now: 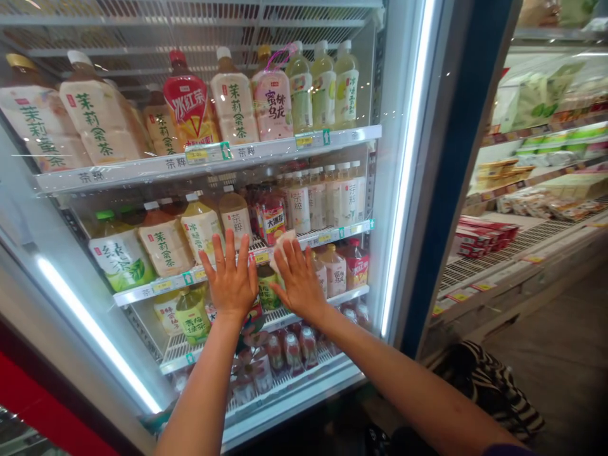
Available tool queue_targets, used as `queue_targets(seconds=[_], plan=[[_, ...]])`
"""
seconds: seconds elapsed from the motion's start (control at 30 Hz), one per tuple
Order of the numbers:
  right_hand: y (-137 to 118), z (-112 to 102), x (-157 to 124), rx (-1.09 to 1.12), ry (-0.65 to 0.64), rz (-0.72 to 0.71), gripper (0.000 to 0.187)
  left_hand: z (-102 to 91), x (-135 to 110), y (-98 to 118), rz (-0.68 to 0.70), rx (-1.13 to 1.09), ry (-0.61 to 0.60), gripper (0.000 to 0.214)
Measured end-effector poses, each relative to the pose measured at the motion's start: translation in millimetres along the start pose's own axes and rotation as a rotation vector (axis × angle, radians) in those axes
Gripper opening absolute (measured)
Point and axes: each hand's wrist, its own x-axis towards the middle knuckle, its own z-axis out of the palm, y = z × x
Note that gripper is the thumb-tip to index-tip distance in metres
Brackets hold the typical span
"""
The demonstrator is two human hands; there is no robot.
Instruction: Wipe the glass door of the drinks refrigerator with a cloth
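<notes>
My left hand (231, 278) lies flat with fingers spread, apparently against the glass front of a drinks fridge. Beside it, my right hand (300, 278) presses a white tissue (286, 238) to the glass with fingers stretched over it. Part of the tissue shows past the fingertips; the rest is hidden under the hand. Both forearms reach up from the bottom of the view. Behind the hands stand a pale tea bottle (235, 214), a red drink pack (270, 217) and a green tea bottle (192, 316).
Bottles fill several white wire shelves (294, 142). A light strip (409, 158) runs down the fridge's right side, beside a dark blue frame (444, 177). Further right is an open chilled shelf with red packs (484, 235). A striped black-and-white item (498, 386) is low right.
</notes>
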Motion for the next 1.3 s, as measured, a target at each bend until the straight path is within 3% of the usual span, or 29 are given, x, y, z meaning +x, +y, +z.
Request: queue_targets(seconds=[0.07,0.13,0.2,0.3,0.37,0.43,0.57,0.63,0.7,0.83,0.9,0.97,1.13,1.2,1.3], plan=[[-2,13,-42,-0.008,-0.008,-0.067,0.084,0.2,0,0,-0.005,-0.016,0.005,0.071],[2,15,-49,-0.015,-0.009,-0.101,0.085,0.5,0,0,-0.011,-0.032,0.006,0.07],[11,5,-15,-0.015,0.001,-0.059,0.087,0.9,0,-1,-0.015,-0.037,0.003,0.07],[25,-18,62,-0.021,0.068,0.079,0.087,1.0,0,-1,-0.021,-0.046,-0.006,0.071],[27,-26,88,-0.026,0.102,0.126,0.086,0.9,-1,-1,-0.025,-0.056,-0.009,0.072],[20,-21,73,-0.015,0.086,0.114,0.088,0.7,-1,-1,-0.022,-0.053,-0.009,0.072],[-3,6,-21,0.017,-0.016,-0.002,0.091,0.6,-1,-1,-0.017,-0.04,0.001,0.072],[-6,12,-42,0.008,-0.042,-0.048,0.088,0.7,-1,-1,-0.021,-0.044,-0.003,0.072],[-1,7,-23,-0.003,-0.033,-0.051,0.085,0.8,-1,-1,-0.025,-0.046,-0.012,0.071],[18,-18,69,-0.016,0.065,0.058,0.086,0.5,-1,-1,-0.026,-0.029,-0.009,0.071],[19,-23,87,-0.013,0.085,0.107,0.088,0.0,-1,-1,-0.016,-0.011,-0.007,0.072],[10,-17,66,0.006,0.052,0.122,0.091,-0.3,-1,-1,-0.007,0.003,-0.005,0.073],[-18,12,-52,0.035,-0.101,-0.03,0.088,-0.6,-1,-1,-0.005,0.0,-0.001,0.074],[-16,11,-53,0.022,-0.116,-0.05,0.086,-0.6,-1,-1,-0.002,0.003,-0.001,0.074],[4,-8,13,-0.003,-0.038,0.036,0.087,-0.5,-1,-1,-0.007,-0.003,-0.006,0.073]])
